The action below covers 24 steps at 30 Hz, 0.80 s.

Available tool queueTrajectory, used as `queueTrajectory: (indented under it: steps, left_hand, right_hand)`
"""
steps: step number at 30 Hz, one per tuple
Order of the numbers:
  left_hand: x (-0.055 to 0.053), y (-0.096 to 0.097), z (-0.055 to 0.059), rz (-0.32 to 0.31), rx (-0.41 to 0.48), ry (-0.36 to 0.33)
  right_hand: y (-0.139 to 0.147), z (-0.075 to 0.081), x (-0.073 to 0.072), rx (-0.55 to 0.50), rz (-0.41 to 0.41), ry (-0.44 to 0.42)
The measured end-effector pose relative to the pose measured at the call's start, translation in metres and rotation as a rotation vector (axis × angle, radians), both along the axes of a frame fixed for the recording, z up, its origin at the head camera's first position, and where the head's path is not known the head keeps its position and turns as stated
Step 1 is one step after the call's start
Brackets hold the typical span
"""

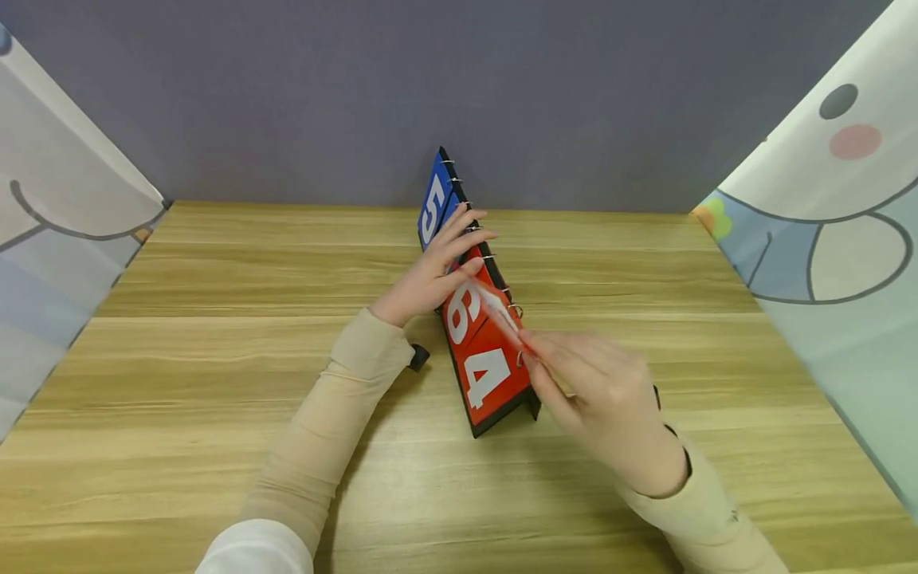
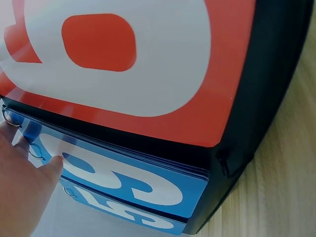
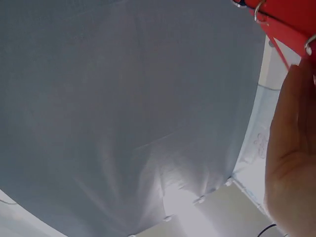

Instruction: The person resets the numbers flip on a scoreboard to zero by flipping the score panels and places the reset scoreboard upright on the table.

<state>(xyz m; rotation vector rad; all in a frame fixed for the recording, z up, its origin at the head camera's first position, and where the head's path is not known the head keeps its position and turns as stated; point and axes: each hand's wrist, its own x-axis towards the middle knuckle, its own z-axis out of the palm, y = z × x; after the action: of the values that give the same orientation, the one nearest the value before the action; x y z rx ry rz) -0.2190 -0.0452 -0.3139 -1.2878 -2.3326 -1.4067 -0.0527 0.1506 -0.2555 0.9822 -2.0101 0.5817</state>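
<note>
A tent-shaped flip scoreboard with a black frame stands on the table, its number cards hung on metal rings along the top. Blue cards are at the far end, one showing 5. Red cards at the near end show 6 and a 4. My left hand rests over the middle of the top edge, fingers extended; in the left wrist view its thumb lies against a blue card. Between thumb and fingers, my right hand pinches a blurred red card, raised off the stack.
The scoreboard stands on a wood-grain table. A small black object lies beside the left wrist. A grey panel rises behind, with cartoon-printed cloths at the sides.
</note>
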Motion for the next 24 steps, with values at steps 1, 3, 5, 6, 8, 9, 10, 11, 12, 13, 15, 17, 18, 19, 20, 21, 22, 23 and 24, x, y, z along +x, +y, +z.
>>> queueTrajectory:
  steps: [1, 3, 5, 6, 8, 9, 10, 11, 12, 13, 15, 17, 18, 19, 20, 21, 22, 23, 24]
  left_hand:
    - [-0.001, 0.0, 0.0, -0.005, 0.002, 0.013]
    - [-0.003, 0.0, -0.001, -0.011, 0.005, 0.031]
    - [-0.002, 0.0, -0.002, -0.01, 0.005, 0.036]
    - [-0.002, 0.0, -0.001, -0.007, 0.002, 0.027]
    - [0.0, 0.0, -0.001, 0.006, -0.007, 0.007]
    - [0.001, 0.0, -0.001, 0.009, -0.008, 0.0]
    - [0.002, 0.0, -0.001, 0.012, -0.008, -0.006]
    - [0.002, 0.0, -0.001, 0.015, -0.009, -0.012]
    - [0.003, 0.0, -0.001, 0.015, -0.011, -0.013]
    - [0.003, 0.0, -0.001, 0.015, -0.013, -0.015]
    - [0.003, 0.0, -0.001, 0.014, -0.015, -0.017]
    - [0.003, -0.001, 0.0, 0.015, -0.017, -0.019]
    - [0.003, -0.001, 0.0, 0.016, -0.017, -0.019]
    - [0.004, -0.001, 0.0, 0.016, -0.016, -0.019]
    - [0.004, -0.002, 0.0, 0.018, -0.015, -0.02]
    - [0.004, -0.002, 0.0, 0.018, -0.013, -0.022]
    - [0.004, -0.002, 0.0, 0.019, -0.012, -0.023]
    - [0.005, -0.002, -0.001, 0.02, -0.012, -0.024]
    - [0.005, -0.002, -0.001, 0.021, -0.011, -0.023]
  right_hand:
    - [-0.003, -0.002, 0.0, 0.008, 0.005, 0.045]
    - [-0.007, -0.005, 0.0, 0.046, 0.017, 0.101]
    - [-0.009, -0.008, 0.0, 0.097, 0.027, 0.12]
    - [-0.009, -0.009, -0.001, 0.132, 0.032, 0.125]
    - [-0.009, -0.01, -0.001, 0.218, 0.047, 0.125]
    - [-0.008, -0.011, -0.002, 0.269, 0.057, 0.118]
    - [-0.007, -0.011, -0.002, 0.317, 0.07, 0.11]
    - [-0.006, -0.012, -0.003, 0.363, 0.082, 0.095]
    - [-0.005, -0.012, -0.003, 0.407, 0.092, 0.083]
    - [-0.005, -0.012, -0.004, 0.444, 0.098, 0.069]
    - [-0.004, -0.012, -0.005, 0.508, 0.094, 0.033]
    - [-0.004, -0.013, -0.005, 0.549, 0.078, 0.009]
    - [-0.004, -0.013, -0.005, 0.565, 0.07, 0.003]
    - [-0.004, -0.013, -0.005, 0.578, 0.063, -0.007]
    - [-0.005, -0.014, -0.005, 0.588, 0.059, -0.016]
    - [-0.005, -0.014, -0.005, 0.596, 0.056, -0.02]
    - [-0.005, -0.014, -0.005, 0.595, 0.064, -0.031]
    - [-0.005, -0.014, -0.005, 0.588, 0.081, -0.045]
    - [-0.004, -0.013, -0.006, 0.57, 0.107, -0.067]
